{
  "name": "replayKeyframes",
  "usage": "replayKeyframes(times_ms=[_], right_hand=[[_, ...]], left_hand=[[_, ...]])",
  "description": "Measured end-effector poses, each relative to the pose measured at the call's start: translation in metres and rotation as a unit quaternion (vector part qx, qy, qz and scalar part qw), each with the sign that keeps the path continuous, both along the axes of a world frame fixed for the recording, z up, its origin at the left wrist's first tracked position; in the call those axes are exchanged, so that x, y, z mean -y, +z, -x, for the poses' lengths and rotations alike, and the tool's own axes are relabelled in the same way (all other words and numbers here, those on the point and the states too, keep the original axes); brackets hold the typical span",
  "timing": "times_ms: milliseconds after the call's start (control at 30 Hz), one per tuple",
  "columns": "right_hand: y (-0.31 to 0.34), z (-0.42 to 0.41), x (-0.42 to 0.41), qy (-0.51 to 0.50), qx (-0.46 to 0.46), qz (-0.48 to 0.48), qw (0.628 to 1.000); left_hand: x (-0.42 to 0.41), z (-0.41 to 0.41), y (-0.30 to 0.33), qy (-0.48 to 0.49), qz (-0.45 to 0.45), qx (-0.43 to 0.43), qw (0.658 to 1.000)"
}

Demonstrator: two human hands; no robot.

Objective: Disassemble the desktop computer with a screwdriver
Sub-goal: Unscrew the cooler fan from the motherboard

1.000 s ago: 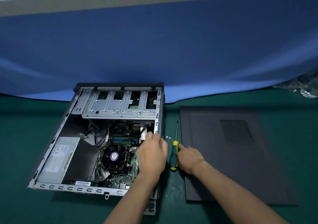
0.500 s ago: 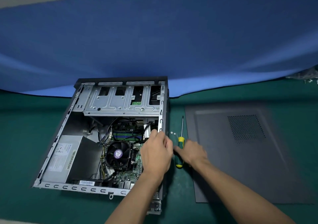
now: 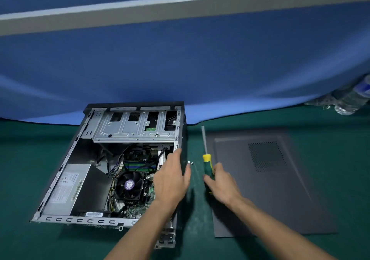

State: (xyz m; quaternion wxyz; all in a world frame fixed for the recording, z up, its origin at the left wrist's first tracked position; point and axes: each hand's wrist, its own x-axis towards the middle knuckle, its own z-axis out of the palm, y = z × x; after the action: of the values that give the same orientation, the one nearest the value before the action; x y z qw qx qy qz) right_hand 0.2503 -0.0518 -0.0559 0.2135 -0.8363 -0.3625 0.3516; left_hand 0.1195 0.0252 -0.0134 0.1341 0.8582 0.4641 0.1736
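Head view: the opened desktop computer (image 3: 112, 165) lies on the green worktop (image 3: 26, 159), its fan and power supply to the left of both hands. The left hand (image 3: 172, 179) rests with straight, relaxed fingers on the case's right edge, holding nothing. The right hand (image 3: 222, 185) grips the green-and-yellow screwdriver (image 3: 206, 159), shaft pointing away. Two small screws (image 3: 190, 162) lie between the hands; the removed side panel (image 3: 280, 189) lies beside the right hand.
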Motion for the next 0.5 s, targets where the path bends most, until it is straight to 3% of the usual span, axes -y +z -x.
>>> replayKeyframes(times_ms=[100,233,400,500], right_hand=[[0.028,-0.009,0.008,0.087,0.071,-0.025,0.993],[0.069,-0.012,0.005,0.043,0.024,-0.123,0.991],[0.102,0.006,-0.017,-0.018,-0.025,-0.232,0.972],[0.109,0.022,-0.033,-0.003,0.056,-0.208,0.977]], left_hand=[[0.005,-0.002,0.007,-0.148,-0.088,-0.066,0.983],[0.003,0.001,0.016,-0.141,-0.153,-0.064,0.976],[-0.015,0.026,0.024,-0.154,-0.086,0.002,0.984],[-0.031,0.048,0.024,-0.177,-0.052,0.0,0.983]])
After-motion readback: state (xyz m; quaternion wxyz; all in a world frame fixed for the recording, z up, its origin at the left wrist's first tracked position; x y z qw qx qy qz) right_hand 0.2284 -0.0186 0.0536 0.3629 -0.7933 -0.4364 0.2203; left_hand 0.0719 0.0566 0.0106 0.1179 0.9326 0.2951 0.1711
